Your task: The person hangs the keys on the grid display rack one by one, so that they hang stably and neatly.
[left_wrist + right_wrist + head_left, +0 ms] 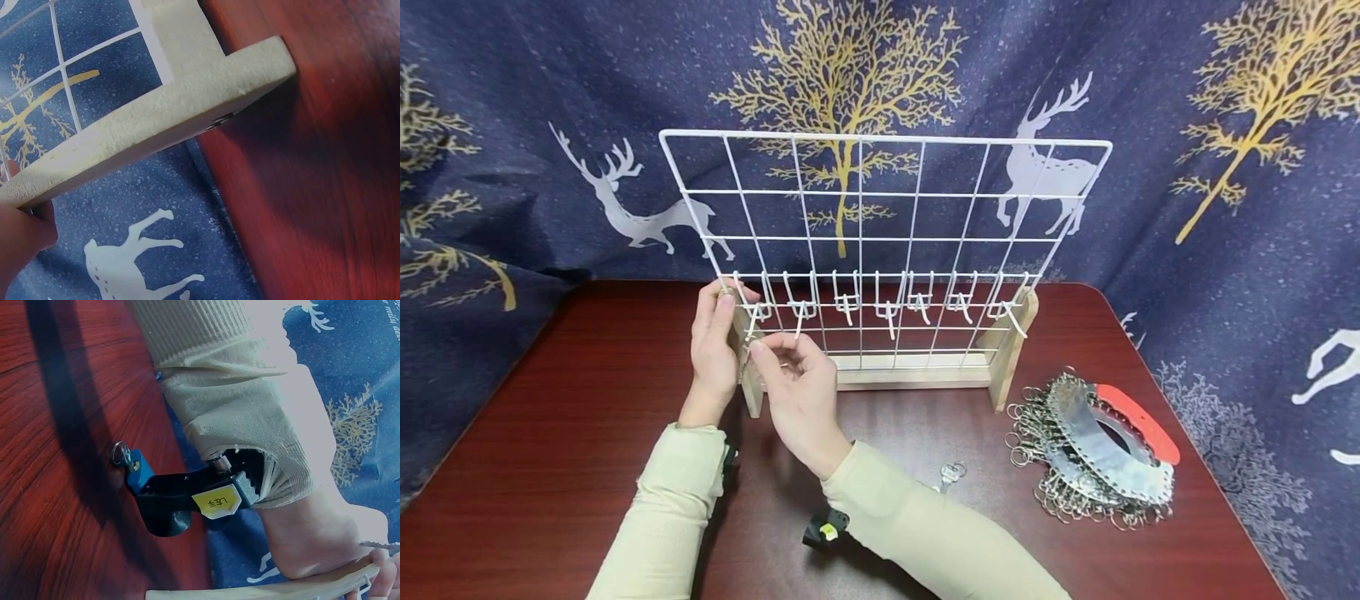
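Observation:
My left hand (713,358) grips the left wooden upright (150,112) of a white wire grid rack (860,194). In the left wrist view, part of that hand shows at the lower left edge. Close by, my right hand (801,387) pinches a small metal key (378,545) just below the leftmost white hook (756,317); the fingers hide most of it. Its toothed edge shows at the right border of the right wrist view. Several hooks hang in a row across the grid. A small key with a ring (951,473) lies on the table.
Curved metal plates (1075,433) with a red handle (1138,421) and many small rings lie at the right of the dark red table (550,400). A patterned blue cloth hangs behind. The right wrist view shows a blue padlock-like block (139,472) beside the left sleeve's black camera (187,494).

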The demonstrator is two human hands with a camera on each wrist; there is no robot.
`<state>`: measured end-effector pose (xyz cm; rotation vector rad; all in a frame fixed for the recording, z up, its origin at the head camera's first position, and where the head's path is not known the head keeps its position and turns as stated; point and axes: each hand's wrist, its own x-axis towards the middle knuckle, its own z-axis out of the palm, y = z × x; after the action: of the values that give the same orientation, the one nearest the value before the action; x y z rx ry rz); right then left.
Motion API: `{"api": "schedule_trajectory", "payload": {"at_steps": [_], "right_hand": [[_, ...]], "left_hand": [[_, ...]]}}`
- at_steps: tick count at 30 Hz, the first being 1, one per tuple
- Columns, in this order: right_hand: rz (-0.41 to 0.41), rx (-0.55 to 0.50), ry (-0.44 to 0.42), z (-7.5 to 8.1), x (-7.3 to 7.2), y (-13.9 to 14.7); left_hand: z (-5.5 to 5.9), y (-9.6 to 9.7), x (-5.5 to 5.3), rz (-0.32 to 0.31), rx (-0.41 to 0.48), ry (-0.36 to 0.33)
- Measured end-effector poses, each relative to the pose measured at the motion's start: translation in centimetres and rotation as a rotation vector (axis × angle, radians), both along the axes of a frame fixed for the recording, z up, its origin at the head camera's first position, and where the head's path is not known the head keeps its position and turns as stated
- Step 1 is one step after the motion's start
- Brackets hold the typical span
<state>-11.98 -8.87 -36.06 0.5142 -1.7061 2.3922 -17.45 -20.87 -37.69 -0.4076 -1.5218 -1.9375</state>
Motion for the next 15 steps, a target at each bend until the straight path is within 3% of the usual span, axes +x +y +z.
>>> {"api": "schedule_trajectory", "payload": {"at_steps": [15], "right_hand": [[-0.024,-0.015,0.015,-0.12,-0.03,-0.24]], "left_hand": [[-0.02,0.06,0.04,-0.009,0.017,0.0]]}}
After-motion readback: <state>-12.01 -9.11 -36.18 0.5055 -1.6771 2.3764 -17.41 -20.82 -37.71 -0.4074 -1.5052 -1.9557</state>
